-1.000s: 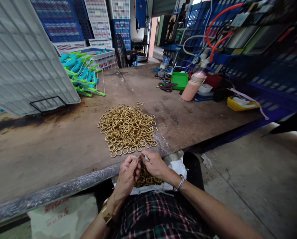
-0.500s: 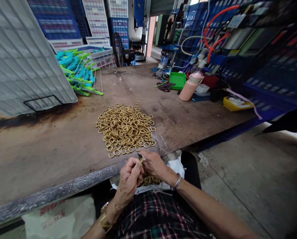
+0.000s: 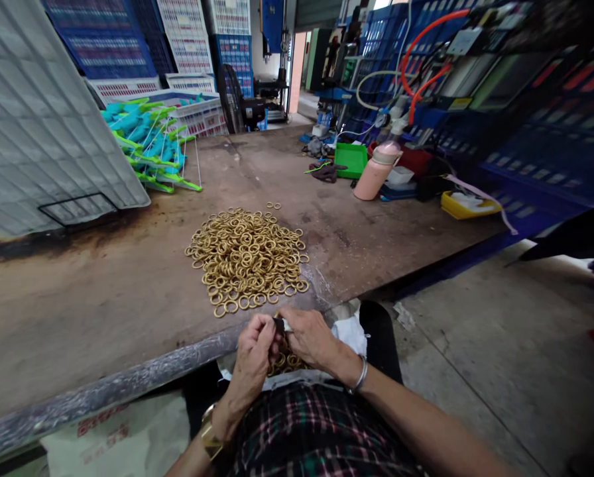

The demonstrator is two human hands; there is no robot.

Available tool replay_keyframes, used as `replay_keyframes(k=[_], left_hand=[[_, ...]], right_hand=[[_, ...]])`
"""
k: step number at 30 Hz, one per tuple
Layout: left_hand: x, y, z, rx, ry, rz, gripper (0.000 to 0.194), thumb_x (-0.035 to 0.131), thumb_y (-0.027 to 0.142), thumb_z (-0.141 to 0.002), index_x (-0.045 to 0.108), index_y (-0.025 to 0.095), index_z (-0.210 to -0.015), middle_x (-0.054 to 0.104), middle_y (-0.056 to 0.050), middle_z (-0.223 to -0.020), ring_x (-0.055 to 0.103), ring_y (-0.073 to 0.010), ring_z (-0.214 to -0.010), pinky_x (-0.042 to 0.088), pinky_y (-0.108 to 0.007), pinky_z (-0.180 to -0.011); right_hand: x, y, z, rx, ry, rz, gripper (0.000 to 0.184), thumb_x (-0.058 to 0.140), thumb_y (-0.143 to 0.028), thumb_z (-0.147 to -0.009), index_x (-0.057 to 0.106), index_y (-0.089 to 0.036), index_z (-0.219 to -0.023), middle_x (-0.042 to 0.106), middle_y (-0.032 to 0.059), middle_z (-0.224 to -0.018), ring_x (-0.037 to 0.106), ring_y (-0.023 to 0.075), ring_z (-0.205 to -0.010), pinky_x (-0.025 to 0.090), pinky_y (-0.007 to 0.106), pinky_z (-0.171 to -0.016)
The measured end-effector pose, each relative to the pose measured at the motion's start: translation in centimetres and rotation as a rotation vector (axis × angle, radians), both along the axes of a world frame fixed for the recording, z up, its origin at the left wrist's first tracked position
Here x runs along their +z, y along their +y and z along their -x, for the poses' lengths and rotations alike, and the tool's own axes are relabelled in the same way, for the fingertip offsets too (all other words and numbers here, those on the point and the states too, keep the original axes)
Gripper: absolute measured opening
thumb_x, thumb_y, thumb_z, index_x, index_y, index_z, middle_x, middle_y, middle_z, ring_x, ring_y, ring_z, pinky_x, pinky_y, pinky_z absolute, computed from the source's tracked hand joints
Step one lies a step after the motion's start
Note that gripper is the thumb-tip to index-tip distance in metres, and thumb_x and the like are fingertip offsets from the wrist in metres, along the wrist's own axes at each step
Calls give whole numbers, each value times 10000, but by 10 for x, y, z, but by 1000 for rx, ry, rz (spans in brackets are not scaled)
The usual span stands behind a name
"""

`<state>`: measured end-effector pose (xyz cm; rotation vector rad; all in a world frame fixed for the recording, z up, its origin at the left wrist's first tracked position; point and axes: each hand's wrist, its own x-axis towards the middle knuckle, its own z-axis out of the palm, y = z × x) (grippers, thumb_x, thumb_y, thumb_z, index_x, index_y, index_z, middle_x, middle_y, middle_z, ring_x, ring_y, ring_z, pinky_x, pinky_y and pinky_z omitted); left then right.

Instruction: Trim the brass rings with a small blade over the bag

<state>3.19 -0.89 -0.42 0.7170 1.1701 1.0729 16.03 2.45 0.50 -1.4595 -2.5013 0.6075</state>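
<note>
By the desk's edge (image 3: 178, 363), a small dark thing (image 3: 279, 324) shows where a gold ring did half a second ago, so the handling seems midway. The right hand (image 3: 307, 336) grips it; the left hand (image 3: 256, 346), close by, pinches (what, I can't tell). A ring pile (image 3: 247, 255) lies beyond.

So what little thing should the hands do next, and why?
I'd probably hold the left hand steady and gently work the small dark thing with the right hand. The dark thing sits between the two hands' fingertips, above some gold rings, and whatever the left hand pinches is too hidden to tell, so going slowly seems wise.
</note>
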Motion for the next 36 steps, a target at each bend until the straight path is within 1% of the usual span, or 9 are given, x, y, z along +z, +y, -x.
replay_keyframes(k=[4, 10, 14, 19, 26, 30, 34, 36], left_hand=[[1, -1, 0, 2, 44, -19, 340, 546, 510, -728, 437, 189, -698, 449, 73, -537, 348, -37, -391, 248, -141, -353], [-3, 0, 1, -6, 97, -43, 351, 533, 526, -722, 428, 194, -681, 431, 79, -492, 325, -44, -373, 252, -151, -341], [-5, 0, 1, -5, 128, -70, 347, 517, 523, -736, 425, 194, -678, 418, 83, -479, 316, -44, -370, 248, -157, -346], [-7, 0, 1, 8, 139, -81, 339, 524, 510, -735, 428, 191, -672, 414, 78, -496, 324, -48, -393, 257, -163, -368], [-7, -1, 2, 8, 147, -100, 340, 519, 516, -735, 429, 193, -674, 413, 74, -501, 341, -58, -412, 272, -174, -393], [-8, -1, 2, 14, 163, -108, 344, 524, 517, -730, 430, 193, -662, 413, 73, -501, 339, -59, -409, 267, -178, -390], [-4, -2, 4, -25, 145, -117, 355, 533, 526, -723, 433, 190, -664, 423, 68, -509, 342, -56, -408, 256, -174, -379], [1, -5, 5, -52, 122, -106, 365, 542, 529, -717, 431, 188, -652, 422, 68, -505, 334, -53, -398, 250, -174, -372]], right_hand=[[-1, 2, 1, -18, -40, -4, 185, 413, -117, -772, 535, -161, -904, 629, 45, -802, 558, 155, -708, 298, 244, -591], [0, 4, 1, 36, -71, 19, 192, 406, -124, -769, 537, -156, -907, 627, 46, -781, 552, 154, -686, 289, 250, -582], [0, 4, 0, 35, -90, 19, 209, 393, -121, -771, 539, -151, -917, 628, 56, -789, 545, 154, -674, 286, 255, -580], [1, 3, 2, 37, -115, 24, 228, 384, -123, -775, 543, -152, -935, 626, 62, -806, 548, 160, -680, 299, 256, -588], [8, 2, 5, 15, -156, 56, 234, 370, -128, -803, 536, -152, -967, 634, 72, -835, 570, 162, -721, 323, 248, -605], [8, 2, 6, 10, -154, 81, 236, 362, -130, -810, 535, -151, -969, 638, 78, -856, 578, 161, -737, 334, 245, -622], [6, 2, 6, 44, -181, 127, 253, 396, -136, -771, 535, -148, -982, 650, 84, -849, 589, 172, -747, 344, 244, -630], [5, 4, 3, 19, -216, 130, 264, 399, -135, -762, 538, -148, -986, 657, 87, -834, 596, 177, -729, 345, 246, -621]])
